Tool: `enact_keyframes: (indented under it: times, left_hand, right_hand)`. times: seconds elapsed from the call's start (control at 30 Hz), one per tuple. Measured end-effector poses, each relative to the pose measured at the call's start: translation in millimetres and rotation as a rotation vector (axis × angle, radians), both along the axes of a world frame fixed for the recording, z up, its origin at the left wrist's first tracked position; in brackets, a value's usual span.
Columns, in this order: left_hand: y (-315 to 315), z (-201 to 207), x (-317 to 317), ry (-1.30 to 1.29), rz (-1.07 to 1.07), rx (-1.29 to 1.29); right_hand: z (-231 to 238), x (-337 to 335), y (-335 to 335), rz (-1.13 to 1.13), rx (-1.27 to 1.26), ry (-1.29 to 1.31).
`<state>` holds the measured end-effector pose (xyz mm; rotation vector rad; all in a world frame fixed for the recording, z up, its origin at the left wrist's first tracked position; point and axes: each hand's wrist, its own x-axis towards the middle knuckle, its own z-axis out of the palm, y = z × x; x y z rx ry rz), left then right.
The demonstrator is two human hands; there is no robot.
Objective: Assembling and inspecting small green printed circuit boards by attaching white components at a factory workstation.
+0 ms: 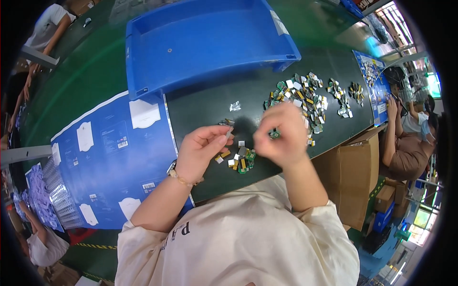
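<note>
My left hand (202,145) pinches a small greyish circuit module (229,133) between thumb and fingertips. A few more modules show just behind its index finger. To its right, my right hand (286,136) is curled and smeared by motion, thumb against fingers. A small green circuit board (274,134) shows inside that curl; whether it is held or lies on the table behind, I cannot tell. Below and between the hands lies a small pile of circuit modules (242,161), green, silver and yellow. A larger heap of such modules (312,107) spreads beyond my right hand.
A big blue plastic bin (210,43) stands across the dark table (200,107). Blue printed sheet (109,162) covers the left. A clear scrap (235,106) lies mid-table. Smaller module piles (339,97) lie farther right. An open cardboard box (346,176) adjoins the right edge. Other people work on both sides.
</note>
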<state>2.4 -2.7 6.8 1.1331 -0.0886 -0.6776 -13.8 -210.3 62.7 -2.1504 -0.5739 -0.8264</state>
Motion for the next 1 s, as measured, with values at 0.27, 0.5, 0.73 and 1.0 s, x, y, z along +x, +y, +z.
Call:
enact_keyframes:
  times: [0.27, 0.5, 0.73, 1.0]
  left_hand:
    - [4.7, -3.4, -0.3, -0.078, -0.014, -0.148]
    - [3.9, -4.5, -5.1, -0.111, -0.034, -0.207]
    - [-1.2, 0.9, -7.2, -0.137, -0.08, -0.272]
    - [6.6, -6.6, -1.0, -0.035, -0.129, -0.146]
  right_hand:
    - [66.9, 80.0, -24.5, -0.382, -0.032, 0.11]
    - [42.7, 18.1, 5.3, -0.218, 0.082, 0.337]
    - [-24.8, -15.9, 4.3, 0.187, 0.347, 0.746]
    - [-27.8, -19.2, 12.2, 0.343, 0.959, 0.876]
